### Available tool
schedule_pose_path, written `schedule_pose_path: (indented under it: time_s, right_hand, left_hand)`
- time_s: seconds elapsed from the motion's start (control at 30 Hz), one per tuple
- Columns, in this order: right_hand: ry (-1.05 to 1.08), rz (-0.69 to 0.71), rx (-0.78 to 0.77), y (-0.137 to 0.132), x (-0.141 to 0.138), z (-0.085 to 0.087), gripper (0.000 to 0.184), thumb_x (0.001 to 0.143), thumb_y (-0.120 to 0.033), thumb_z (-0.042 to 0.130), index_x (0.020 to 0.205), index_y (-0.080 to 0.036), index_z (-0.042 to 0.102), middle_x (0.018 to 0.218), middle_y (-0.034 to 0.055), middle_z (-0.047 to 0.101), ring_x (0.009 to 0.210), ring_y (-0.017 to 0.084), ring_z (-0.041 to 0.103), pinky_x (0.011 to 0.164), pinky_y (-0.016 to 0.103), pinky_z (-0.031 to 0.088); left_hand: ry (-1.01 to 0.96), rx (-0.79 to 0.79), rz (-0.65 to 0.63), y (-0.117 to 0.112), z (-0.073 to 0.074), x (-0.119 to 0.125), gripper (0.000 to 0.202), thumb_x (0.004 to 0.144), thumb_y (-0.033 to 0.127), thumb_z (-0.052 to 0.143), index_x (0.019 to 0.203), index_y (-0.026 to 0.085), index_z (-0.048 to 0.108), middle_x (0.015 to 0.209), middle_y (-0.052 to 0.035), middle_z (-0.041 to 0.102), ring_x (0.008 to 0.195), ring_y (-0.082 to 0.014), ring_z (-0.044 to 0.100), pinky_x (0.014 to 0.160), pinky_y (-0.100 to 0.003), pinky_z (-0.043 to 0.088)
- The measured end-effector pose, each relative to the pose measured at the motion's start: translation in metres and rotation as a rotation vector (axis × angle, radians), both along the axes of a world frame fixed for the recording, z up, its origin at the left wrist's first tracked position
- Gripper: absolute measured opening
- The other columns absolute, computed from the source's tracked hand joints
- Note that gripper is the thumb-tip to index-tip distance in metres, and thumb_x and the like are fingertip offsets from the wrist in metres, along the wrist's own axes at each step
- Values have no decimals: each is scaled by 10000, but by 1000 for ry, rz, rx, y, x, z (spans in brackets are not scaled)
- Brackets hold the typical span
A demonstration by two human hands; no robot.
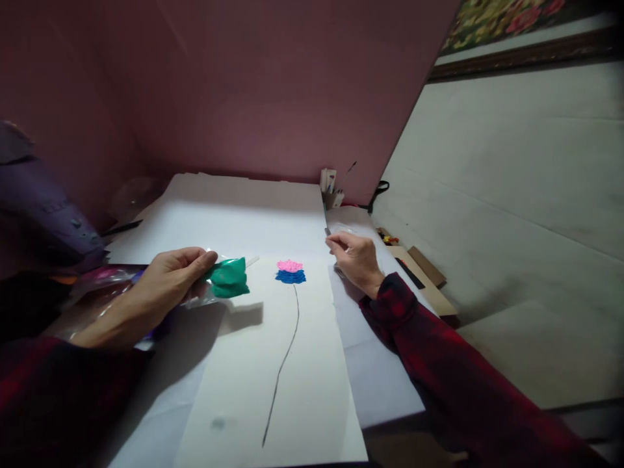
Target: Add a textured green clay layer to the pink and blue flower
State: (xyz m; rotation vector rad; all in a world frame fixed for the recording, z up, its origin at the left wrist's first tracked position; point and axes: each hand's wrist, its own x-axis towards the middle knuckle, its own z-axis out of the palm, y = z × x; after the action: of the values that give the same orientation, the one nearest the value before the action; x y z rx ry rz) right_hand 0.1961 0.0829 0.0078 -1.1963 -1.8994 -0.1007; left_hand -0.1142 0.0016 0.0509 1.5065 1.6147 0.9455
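My left hand [170,279] is closed, pinching a clear plastic bag with a lump of green clay [229,277] in it, just above the left part of a white sheet [287,390]. On that sheet is a small pink and blue clay flower [290,271] atop a long thin drawn stem [285,354]. My right hand [355,260] rests to the right of the flower, fingers curled around a thin tool [327,232] whose tip sticks out.
A small holder with tools [330,188] stands at the back by the pink wall. Scissors [377,192] lie beside it. Flat cardboard pieces [422,273] are at the right. Crinkled plastic bags [97,286] and a purple cloth [43,214] sit at the left.
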Motion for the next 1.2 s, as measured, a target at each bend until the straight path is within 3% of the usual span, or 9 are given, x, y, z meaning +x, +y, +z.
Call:
schedule_pose_path:
  time_s: [0.23,0.43,0.67,0.87,1.2]
  right_hand:
    - [-4,125,-65,-8,-13,-3,127,859,-229,582,820,-183,694,686,20,689,621,141,605,629,252,419]
    - [-57,98,-131,-12,-14,1,138,867,-234,562,797,-177,667,595,3,633,517,119,530,587,250,378]
    - [-163,175,-378,-13,-20,4,140,894,-118,452,824,-173,560,552,-21,547,531,122,514,575,240,348]
    - [-189,227,-351,-13,-21,0,150,885,-84,420,824,-179,518,625,-12,570,570,123,510,618,252,361]
    - [-218,318,-323,-8,-21,-5,182,902,-114,429,751,-170,514,781,34,570,715,138,506,704,269,391]
  left_hand:
    - [-104,-37,-58,0,-8,4,378,856,494,503,660,171,492,521,59,462,489,-83,365,463,-180,279]
    - [-34,-31,-136,1,-16,3,383,849,532,503,710,176,530,603,52,478,553,-91,383,484,-177,286]
    - [-96,-175,-210,2,-26,10,324,777,484,595,688,176,549,611,35,467,541,-105,394,470,-192,306]
    - [-85,-84,-247,4,-33,12,339,766,459,605,584,187,517,544,36,401,509,-111,336,436,-206,267]
    - [-37,-97,-206,-3,-26,20,331,795,443,564,604,178,508,549,41,400,496,-96,338,438,-195,270]
